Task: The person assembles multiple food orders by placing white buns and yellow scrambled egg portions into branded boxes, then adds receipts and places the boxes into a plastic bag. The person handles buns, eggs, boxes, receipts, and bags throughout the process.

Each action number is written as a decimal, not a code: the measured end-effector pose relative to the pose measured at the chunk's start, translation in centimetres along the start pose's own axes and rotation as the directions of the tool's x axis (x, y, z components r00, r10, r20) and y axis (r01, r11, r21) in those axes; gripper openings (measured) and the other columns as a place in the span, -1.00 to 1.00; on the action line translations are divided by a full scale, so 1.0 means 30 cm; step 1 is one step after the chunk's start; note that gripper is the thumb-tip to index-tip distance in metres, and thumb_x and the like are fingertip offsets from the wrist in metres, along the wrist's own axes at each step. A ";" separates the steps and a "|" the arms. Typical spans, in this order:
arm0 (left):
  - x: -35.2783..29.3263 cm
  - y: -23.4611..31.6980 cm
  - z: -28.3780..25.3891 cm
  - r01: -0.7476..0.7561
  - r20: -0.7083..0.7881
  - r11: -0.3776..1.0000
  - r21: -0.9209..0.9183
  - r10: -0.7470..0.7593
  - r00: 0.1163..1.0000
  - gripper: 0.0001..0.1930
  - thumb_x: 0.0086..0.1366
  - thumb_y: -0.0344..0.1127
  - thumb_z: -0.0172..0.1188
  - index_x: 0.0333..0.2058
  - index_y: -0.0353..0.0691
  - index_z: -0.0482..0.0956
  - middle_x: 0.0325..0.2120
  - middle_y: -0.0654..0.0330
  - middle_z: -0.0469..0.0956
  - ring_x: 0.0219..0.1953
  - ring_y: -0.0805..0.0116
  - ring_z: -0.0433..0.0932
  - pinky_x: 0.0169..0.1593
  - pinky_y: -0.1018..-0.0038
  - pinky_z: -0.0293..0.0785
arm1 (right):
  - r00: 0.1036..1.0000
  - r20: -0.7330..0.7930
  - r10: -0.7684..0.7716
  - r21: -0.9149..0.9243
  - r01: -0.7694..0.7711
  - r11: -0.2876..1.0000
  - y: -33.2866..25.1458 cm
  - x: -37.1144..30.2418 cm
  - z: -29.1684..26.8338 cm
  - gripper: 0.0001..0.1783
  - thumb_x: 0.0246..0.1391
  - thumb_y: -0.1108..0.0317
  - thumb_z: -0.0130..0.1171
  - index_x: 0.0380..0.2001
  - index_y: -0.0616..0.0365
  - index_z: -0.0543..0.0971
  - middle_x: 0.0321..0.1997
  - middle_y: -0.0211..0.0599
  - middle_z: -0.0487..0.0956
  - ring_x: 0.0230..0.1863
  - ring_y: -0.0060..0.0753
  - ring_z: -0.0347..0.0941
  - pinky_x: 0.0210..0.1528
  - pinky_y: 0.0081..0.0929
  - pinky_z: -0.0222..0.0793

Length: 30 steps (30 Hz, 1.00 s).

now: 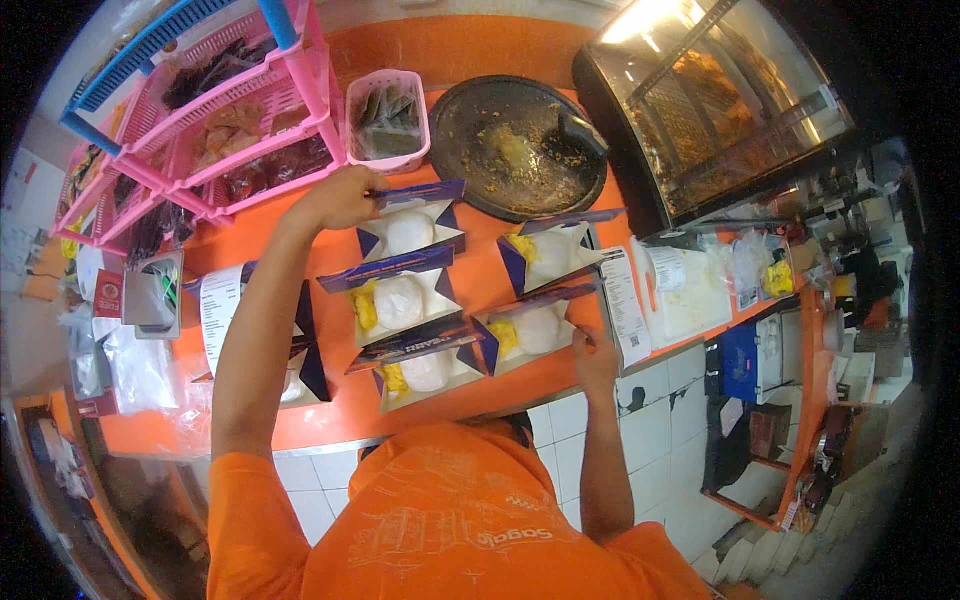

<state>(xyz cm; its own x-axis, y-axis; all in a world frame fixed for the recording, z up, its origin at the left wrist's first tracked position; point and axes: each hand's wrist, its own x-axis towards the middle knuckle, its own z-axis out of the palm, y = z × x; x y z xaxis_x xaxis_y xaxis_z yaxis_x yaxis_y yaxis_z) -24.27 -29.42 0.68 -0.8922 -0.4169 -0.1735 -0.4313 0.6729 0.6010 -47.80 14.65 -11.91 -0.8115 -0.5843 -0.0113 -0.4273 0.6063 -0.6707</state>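
Bare orange counter (485, 262) separates boxes (446, 290); left grip (350, 198) pinches lid edge (408, 196), right grip (597, 360) unclear.

Along the far edge of the orange counter (480, 250), toward its left corner, I can see a pink rack (320, 118) with a blue top frame (279, 20), its tiers loaded with bagged goods. Beside it I have a pink basket (386, 165) of packets, then a dark round mortar (470, 172) smeared with yellowish crumbs, a pestle (580, 135) at its right rim. A lit glass case (700, 130) of browned food fills the far right corner. Nearer the right end I make out a white cutting board (695, 300); by the left end, a metal container (168, 327) and clear plastic bags (150, 370).
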 end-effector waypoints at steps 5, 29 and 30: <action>-0.029 -0.040 0.060 -0.142 -0.185 0.982 -0.129 0.117 0.976 -0.74 0.08 -0.45 0.18 -0.22 -0.30 0.70 -0.42 -0.05 0.68 -0.32 0.17 0.64 -0.13 0.24 0.52 | 0.987 0.135 0.084 -0.068 -0.075 0.995 -0.105 0.046 -0.061 -0.50 0.10 0.09 0.29 0.00 0.21 0.65 -0.14 0.01 0.70 -0.16 -0.07 0.65 -0.06 -0.19 0.52; 0.164 0.384 0.083 -0.281 0.627 0.917 0.284 0.044 0.778 -0.59 0.05 -0.38 0.26 -0.06 -0.28 0.70 -0.24 0.02 0.72 -0.09 0.10 0.66 0.02 0.24 0.53 | 0.891 0.322 0.320 0.917 -0.377 0.128 0.085 -0.337 -0.040 0.25 -0.37 0.72 -0.04 0.54 -0.17 -0.05 0.42 -0.02 0.25 0.39 0.00 0.29 0.36 -0.05 0.36; 0.142 0.437 0.096 -0.265 0.574 0.852 0.452 -0.050 0.817 -0.57 0.02 -0.35 0.28 -0.07 -0.32 0.69 -0.23 0.00 0.70 -0.06 0.03 0.65 0.03 0.20 0.53 | 0.901 0.312 0.302 0.938 -0.342 0.051 0.095 -0.346 -0.029 0.28 -0.38 0.73 -0.02 0.55 -0.19 -0.07 0.43 -0.03 0.25 0.43 0.02 0.27 0.40 -0.02 0.34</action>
<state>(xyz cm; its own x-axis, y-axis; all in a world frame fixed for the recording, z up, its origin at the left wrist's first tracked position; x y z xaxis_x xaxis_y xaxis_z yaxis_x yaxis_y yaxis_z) -34.12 -20.62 5.57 -0.7843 -0.0239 -0.6199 -0.1913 0.9599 0.2051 -40.96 22.91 -13.05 -0.7357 -0.5113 -0.4443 0.6300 -0.2756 -0.7260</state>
